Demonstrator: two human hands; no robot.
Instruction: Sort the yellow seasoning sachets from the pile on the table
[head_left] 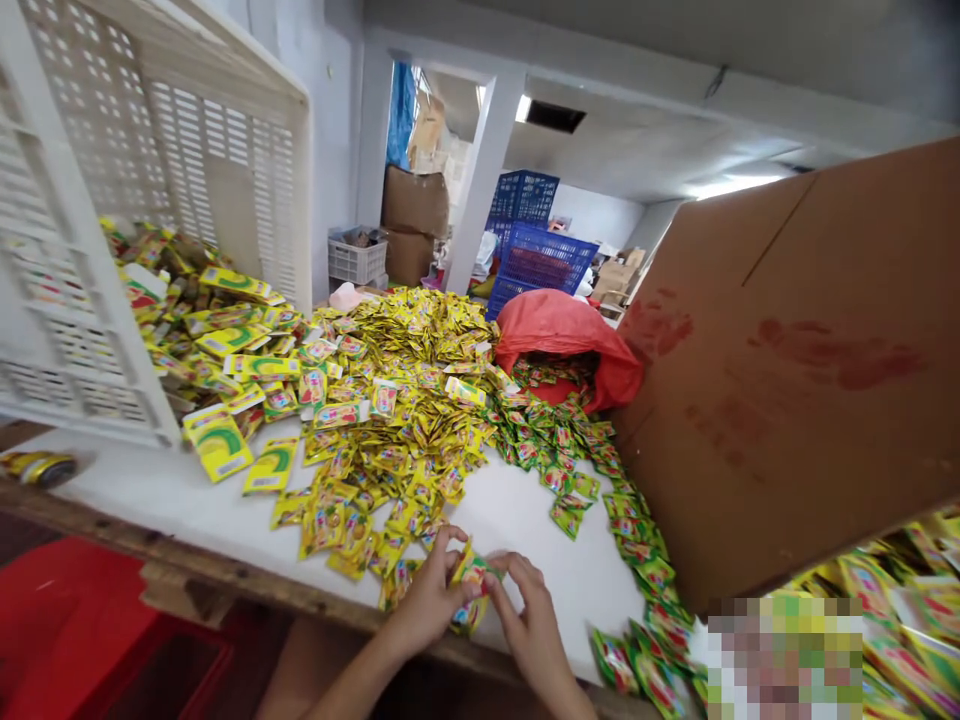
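Observation:
Near the table's front edge, my left hand (431, 600) grips a small yellow and green packet (471, 572) from its left side. My right hand (529, 610) pinches the same packet from the right, thumb and finger at its edge. Just beyond my hands lies a wide heap of yellow packets (397, 420). Green packets (540, 430) spill from a red sack (562, 325) and run down the right side of the white tabletop (517, 505). Flat yellow boxes (217, 442) lie at the left of the heap.
A tipped white crate (300, 190) holding yellow boxes stands at the left. A large cardboard box (795, 380) leans at the right, with more yellow packaging (900, 620) beside it. Blue crates (544, 262) are stacked behind. A red stool (67, 620) is below the table's left edge.

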